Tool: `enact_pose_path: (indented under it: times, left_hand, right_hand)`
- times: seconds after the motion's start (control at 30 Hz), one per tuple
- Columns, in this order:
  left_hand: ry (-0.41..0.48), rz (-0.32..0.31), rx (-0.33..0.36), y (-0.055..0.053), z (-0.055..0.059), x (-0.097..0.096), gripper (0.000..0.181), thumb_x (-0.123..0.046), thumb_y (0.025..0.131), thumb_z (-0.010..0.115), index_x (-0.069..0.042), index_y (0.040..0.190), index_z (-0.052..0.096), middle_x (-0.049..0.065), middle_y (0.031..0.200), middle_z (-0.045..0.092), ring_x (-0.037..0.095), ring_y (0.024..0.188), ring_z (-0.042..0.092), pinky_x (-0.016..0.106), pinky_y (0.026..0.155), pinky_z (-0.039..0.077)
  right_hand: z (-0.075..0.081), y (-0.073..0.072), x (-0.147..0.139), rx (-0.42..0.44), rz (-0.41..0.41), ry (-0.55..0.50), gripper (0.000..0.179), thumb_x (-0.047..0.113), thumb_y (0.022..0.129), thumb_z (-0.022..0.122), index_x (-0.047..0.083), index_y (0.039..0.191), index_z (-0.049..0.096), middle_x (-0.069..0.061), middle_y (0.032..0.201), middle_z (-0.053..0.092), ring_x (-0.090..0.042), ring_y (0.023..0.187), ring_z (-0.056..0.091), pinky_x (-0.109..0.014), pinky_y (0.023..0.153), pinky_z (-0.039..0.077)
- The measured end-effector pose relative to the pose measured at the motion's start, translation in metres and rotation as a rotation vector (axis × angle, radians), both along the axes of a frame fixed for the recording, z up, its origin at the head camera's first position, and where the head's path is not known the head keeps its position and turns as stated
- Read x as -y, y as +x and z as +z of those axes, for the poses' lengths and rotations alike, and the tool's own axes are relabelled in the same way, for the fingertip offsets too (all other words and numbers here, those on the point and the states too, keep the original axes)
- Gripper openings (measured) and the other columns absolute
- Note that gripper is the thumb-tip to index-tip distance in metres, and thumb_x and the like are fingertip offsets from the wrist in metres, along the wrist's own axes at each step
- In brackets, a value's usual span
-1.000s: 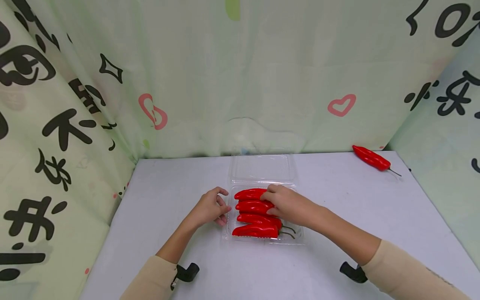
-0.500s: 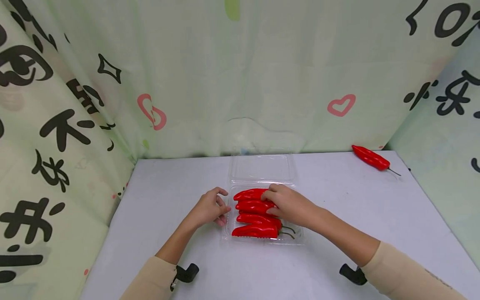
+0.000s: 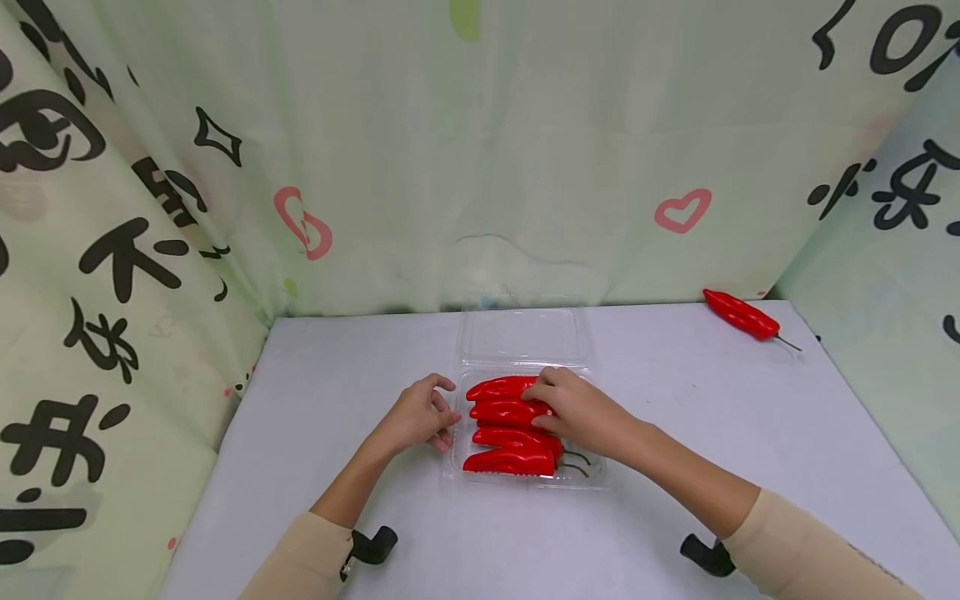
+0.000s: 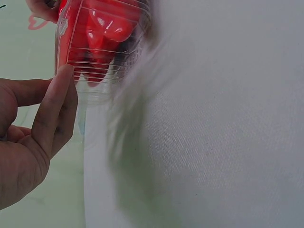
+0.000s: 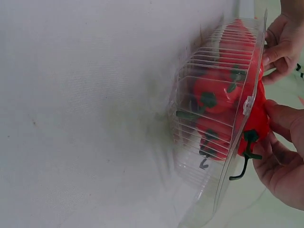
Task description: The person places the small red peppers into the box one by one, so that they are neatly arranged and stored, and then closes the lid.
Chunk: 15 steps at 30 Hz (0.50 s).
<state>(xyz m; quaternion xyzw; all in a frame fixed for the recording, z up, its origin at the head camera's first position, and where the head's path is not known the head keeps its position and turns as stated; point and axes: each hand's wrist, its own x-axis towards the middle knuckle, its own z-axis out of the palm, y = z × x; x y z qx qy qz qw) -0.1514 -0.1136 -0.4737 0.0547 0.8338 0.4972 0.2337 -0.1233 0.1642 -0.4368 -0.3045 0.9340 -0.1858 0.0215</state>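
Observation:
Several red chili peppers [image 3: 510,461] lie side by side in a clear plastic clamshell box [image 3: 592,483]. Its lid [image 3: 525,337] is folded back flat behind it. My right hand [image 3: 581,412] reaches over the box from the right and grips a red chili pepper [image 5: 256,118] on top, thumb and fingers on either side; its green stem hangs over the rim. At the left side, my left hand [image 3: 422,412] touches the box's rim with nearly straight fingertips. In the left wrist view, the ribbed box wall [image 4: 118,61] shows peppers through it.
Another red chili pepper [image 3: 741,316] lies alone at the table's far right corner. The white table [image 3: 360,358] ends at a printed curtain [image 3: 487,167] behind, with more curtain at left and right. Black camera mounts [image 3: 373,546] stick out from both wrists.
Almost nothing differs. The box with its peppers has shifted very slightly left, and both hands keep their places on it.

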Motion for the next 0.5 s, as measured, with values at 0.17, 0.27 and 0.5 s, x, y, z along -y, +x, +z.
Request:
enact_pose_path:
  times: [0.17, 0.27, 0.5]
  left_hand:
    - [-0.002, 0.002, -0.001, 0.0000, 0.0018, -0.0001, 0.049, -0.004, 0.094, 0.072, 0.001, 0.137, 0.050, 0.014, 0.088, 0.066, 0.018, 0.053, 0.068, 0.031, 0.054, 0.062]
    - [-0.007, 0.000, -0.003, 0.0000, 0.0013, -0.0002, 0.049, -0.005, 0.094, 0.073, 0.000, 0.137, 0.050, 0.013, 0.087, 0.066, 0.018, 0.054, 0.068, 0.031, 0.054, 0.062]
    - [-0.020, -0.004, -0.011, 0.0003, -0.0006, -0.0009, 0.048, -0.006, 0.094, 0.073, 0.000, 0.137, 0.051, 0.012, 0.087, 0.066, 0.018, 0.054, 0.068, 0.031, 0.055, 0.062]
  right_hand:
    - [-0.0017, -0.0003, -0.0004, -0.004, -0.006, -0.011, 0.041, 0.014, 0.082, 0.088, 0.008, 0.120, 0.073, -0.004, 0.104, 0.064, -0.015, 0.095, 0.059, -0.020, 0.075, 0.059]
    - [-0.0024, 0.0003, -0.0013, 0.006, -0.008, -0.019, 0.042, 0.014, 0.083, 0.087, 0.007, 0.121, 0.072, -0.005, 0.105, 0.064, -0.016, 0.097, 0.060, -0.021, 0.076, 0.060]
    - [-0.0043, 0.0006, -0.0073, 0.013, -0.011, -0.036, 0.042, 0.016, 0.084, 0.087, 0.009, 0.122, 0.072, -0.004, 0.109, 0.065, -0.017, 0.101, 0.061, -0.023, 0.078, 0.061]
